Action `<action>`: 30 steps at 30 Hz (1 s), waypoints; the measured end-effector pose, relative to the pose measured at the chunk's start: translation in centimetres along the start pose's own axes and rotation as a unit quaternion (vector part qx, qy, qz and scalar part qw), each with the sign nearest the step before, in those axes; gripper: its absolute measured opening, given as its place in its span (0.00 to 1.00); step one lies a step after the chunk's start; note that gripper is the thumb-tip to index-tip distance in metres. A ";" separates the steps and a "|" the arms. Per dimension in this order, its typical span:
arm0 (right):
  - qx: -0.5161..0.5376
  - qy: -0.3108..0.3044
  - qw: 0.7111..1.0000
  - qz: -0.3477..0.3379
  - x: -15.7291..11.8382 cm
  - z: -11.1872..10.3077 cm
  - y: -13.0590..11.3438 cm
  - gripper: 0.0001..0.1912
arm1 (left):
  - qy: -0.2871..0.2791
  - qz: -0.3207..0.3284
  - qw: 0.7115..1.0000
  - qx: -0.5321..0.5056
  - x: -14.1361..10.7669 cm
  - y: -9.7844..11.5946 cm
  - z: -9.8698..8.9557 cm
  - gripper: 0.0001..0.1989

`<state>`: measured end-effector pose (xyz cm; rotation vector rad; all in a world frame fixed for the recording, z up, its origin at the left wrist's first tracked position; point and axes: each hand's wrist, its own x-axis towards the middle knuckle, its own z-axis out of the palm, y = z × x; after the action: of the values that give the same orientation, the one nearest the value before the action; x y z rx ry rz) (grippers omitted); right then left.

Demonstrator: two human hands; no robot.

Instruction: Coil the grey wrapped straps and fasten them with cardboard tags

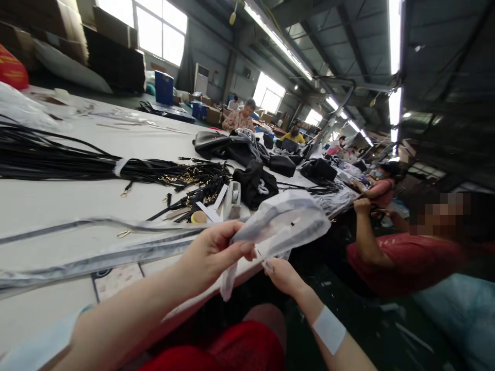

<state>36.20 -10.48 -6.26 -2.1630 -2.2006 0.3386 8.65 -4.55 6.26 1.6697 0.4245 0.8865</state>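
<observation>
A strap in a thin whitish wrapping is bent into a loop in front of me, above the table's edge. My left hand pinches it between thumb and fingers, and a short end hangs below. Lower and to the right, my right hand is closed with its fingertips at the underside of the loop, on the same wrapped strap. Beside my left forearm, more wrapped grey straps run along the table, with a gold clasp near them. A white tape dispenser stands just beyond my left hand.
A banded bundle of black straps with gold clasps lies across the white table. Black bags are heaped farther back. A yellowish tape roll is near the dispenser. A co-worker in red sits close on the right.
</observation>
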 end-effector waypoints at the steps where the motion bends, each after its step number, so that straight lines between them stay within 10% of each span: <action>1: 0.039 0.026 0.999 0.002 -1.0 -0.5 -0.3 0.19 | 0.022 0.000 1.000 0.022 0.9 -1.2 1.2 0.12; 4: 0.280 0.131 0.951 0.007 -4.2 -2.8 -1.9 0.25 | 0.188 -0.045 0.967 0.165 1.7 -5.9 5.2 0.15; 5: 0.438 0.174 0.882 0.011 -5.2 -3.7 -2.8 0.24 | 0.193 -0.062 0.962 0.184 1.2 -7.4 6.6 0.19; 8: 0.797 0.202 0.569 0.031 -7.3 -6.1 -6.1 0.20 | 0.002 -0.032 0.992 0.125 -1.9 -10.3 10.1 0.26; 12: 0.898 0.188 0.396 0.027 -8.4 -7.1 -8.9 0.19 | -0.275 -0.066 0.959 -0.036 -5.1 -11.2 10.9 0.16; 17: 0.897 0.257 0.361 0.012 -8.2 -5.6 -5.8 0.18 | -0.403 -0.130 0.884 -0.199 -6.6 -11.1 8.1 0.06; 22: 0.886 0.280 0.369 0.028 -5.7 -3.0 -2.7 0.16 | -0.259 -0.336 0.762 -0.489 -8.5 -12.0 8.3 0.17; 30: 0.836 0.345 0.402 0.146 -4.5 0.6 4.8 0.19 | -0.361 -0.370 0.821 -0.242 -10.2 -14.8 3.7 0.25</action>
<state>40.99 -14.98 -7.15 -0.8636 -0.1824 0.8491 7.28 -9.66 -11.31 1.0898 0.2429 -0.2382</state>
